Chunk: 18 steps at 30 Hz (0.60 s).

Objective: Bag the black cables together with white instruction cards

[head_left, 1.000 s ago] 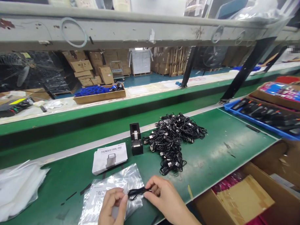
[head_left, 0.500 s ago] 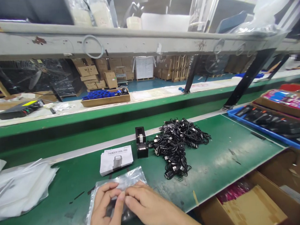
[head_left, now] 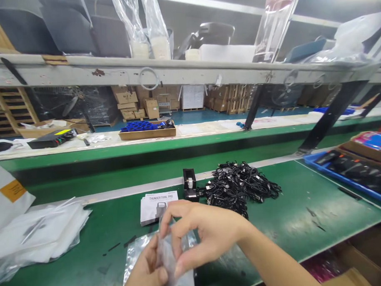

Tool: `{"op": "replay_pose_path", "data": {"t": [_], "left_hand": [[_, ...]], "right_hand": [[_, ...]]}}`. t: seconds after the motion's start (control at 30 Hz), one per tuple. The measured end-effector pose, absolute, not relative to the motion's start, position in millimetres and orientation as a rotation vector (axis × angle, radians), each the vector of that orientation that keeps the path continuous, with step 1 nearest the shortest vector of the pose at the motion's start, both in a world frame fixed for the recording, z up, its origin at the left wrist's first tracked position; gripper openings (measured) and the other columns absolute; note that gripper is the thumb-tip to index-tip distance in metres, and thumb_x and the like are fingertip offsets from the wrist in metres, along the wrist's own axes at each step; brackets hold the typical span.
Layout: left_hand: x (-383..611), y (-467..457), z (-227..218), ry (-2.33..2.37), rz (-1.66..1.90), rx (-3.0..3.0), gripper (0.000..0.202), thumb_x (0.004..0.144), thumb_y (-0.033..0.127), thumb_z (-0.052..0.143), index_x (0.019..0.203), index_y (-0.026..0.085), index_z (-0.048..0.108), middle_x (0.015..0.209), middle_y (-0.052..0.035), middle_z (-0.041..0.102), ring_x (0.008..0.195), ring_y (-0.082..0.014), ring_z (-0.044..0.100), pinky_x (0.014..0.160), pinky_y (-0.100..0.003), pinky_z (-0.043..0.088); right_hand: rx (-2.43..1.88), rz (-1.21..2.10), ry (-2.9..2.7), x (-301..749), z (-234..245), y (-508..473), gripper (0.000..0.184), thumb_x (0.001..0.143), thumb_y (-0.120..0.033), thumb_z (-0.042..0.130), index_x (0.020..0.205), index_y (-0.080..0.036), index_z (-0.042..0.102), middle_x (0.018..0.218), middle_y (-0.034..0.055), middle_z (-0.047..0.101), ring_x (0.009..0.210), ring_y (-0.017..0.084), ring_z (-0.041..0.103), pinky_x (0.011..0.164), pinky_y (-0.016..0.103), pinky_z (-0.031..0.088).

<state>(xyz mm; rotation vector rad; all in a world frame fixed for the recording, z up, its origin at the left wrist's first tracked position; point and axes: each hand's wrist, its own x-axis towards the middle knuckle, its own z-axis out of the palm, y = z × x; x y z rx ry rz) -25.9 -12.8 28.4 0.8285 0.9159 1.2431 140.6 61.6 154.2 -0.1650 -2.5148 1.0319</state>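
Note:
A clear plastic bag (head_left: 169,264) stands tilted up between my hands at the bottom centre. My left hand (head_left: 147,267) is closed on its left side, thumb in front. My right hand (head_left: 206,232) reaches over from the right, its curled fingers on the bag's upper part and its thumb lower down against it. What lies inside the bag is hard to make out. Under my hands, more clear plastic (head_left: 136,253) lies on the green table. Just beyond is a stack of printed leaflets (head_left: 152,209), partly hidden by my right fingers.
Behind my right hand lies a heap of black cables (head_left: 242,185), beside a black tape dispenser (head_left: 190,184). White plastic sleeves (head_left: 52,231) are piled at left. A blue tray (head_left: 322,165) of black items stands at right. A shelf beam (head_left: 188,76) crosses overhead.
My hands have lifted the bag from near the table to a more upright position. My right hand has moved up and over it. The view has shifted left and up.

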Motion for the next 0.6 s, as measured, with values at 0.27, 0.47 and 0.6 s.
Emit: {"op": "replay_pose_path", "data": {"t": [0.27,0.47,0.6], "left_hand": [[-31.2,-13.0,14.6,1.356,1.179,1.062,0.035,0.066,0.052,0.061,0.077,0.02,0.072,0.074,-0.0046,0.071,0.076,-0.0217,0.062,0.072,-0.029,0.046],[-26.3,-8.1,23.7,1.521,1.141,1.114,0.043,0.069,0.057,0.054,0.089,0.023,0.071,0.093,-0.0039,0.072,0.101,-0.027,0.057,0.089,-0.032,0.04],[-33.4,-3.6,18.6,1.53,1.143,1.09,0.038,0.063,0.053,0.063,0.083,0.021,0.071,0.097,-0.0049,0.071,0.099,-0.0261,0.058,0.088,-0.032,0.041]], "right_hand": [[-0.715,1.337,-2.112,183.6,119.3,49.8,0.064,0.06,-0.022,0.075,0.118,-0.024,0.047,0.118,0.0053,0.051,0.105,0.018,0.051,0.092,0.03,0.038],[-1.04,1.479,-1.669,166.6,51.8,45.0,0.019,0.072,-0.022,0.063,0.09,-0.015,0.065,0.082,0.0042,0.064,0.077,0.016,0.058,0.071,0.028,0.045],[-1.001,1.324,-1.726,162.0,43.7,48.6,0.021,0.074,-0.009,0.052,0.075,-0.018,0.071,0.075,0.0024,0.064,0.071,0.014,0.057,0.066,0.025,0.043]]}}
